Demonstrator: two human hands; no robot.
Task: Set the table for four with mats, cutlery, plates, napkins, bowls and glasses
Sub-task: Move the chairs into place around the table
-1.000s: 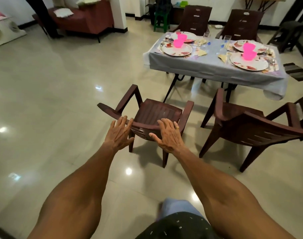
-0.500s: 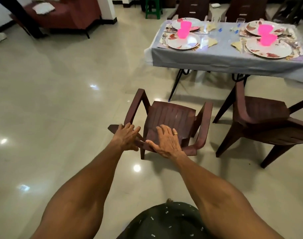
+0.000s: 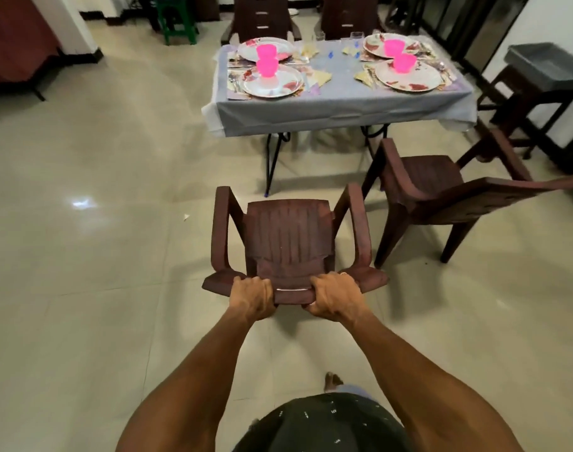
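A brown plastic armchair (image 3: pixel 288 236) stands in front of me, its seat facing the table. My left hand (image 3: pixel 251 296) and my right hand (image 3: pixel 335 296) both grip the top edge of its backrest, fingers curled over it. Beyond it stands the table (image 3: pixel 340 106) under a grey cloth. On it lie floral plates (image 3: pixel 273 81) on mats, each with a pink bowl (image 3: pixel 266 66), plus yellow napkins (image 3: pixel 321 76), cutlery and clear glasses (image 3: pixel 356 35).
A second brown armchair (image 3: pixel 441 194) stands to the right, close to the table's near edge. Two more chairs (image 3: pixel 262 17) sit behind the table. A dark stool with a grey bin (image 3: pixel 545 65) is at the far right, a green stool (image 3: pixel 176 17) at the back.
My hands went from resting flat on the backrest to gripping its top edge. The chair has turned square to the table and I have come closer to it.
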